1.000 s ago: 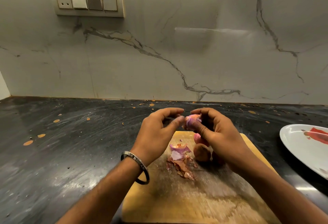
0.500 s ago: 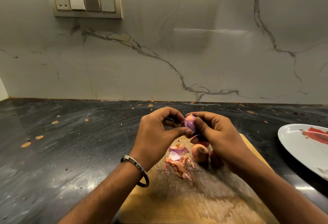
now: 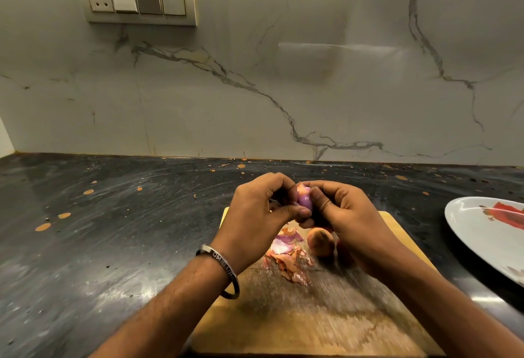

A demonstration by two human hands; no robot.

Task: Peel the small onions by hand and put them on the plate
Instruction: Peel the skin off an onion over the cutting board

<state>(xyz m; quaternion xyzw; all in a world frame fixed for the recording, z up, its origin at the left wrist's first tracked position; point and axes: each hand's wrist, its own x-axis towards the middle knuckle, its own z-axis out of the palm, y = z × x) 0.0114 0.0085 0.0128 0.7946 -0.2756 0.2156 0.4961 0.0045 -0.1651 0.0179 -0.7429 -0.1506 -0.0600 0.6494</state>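
We see left hand (image 3: 256, 210) and right hand (image 3: 344, 215) both pinching one small purple onion (image 3: 304, 201) above the cutting board (image 3: 297, 320), unpeeled onion (image 3: 320, 242) beside peel scraps (image 3: 286, 258) on it, white plate (image 3: 482, 235) at far right

Dim warm light; wall glare; blurry foreground.

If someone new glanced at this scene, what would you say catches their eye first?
Probably the two hands, left hand and right hand, pinching a purple onion above the wooden cutting board. Beneath them lie pink peels beside an unpeeled onion. A white plate sits at the right edge.
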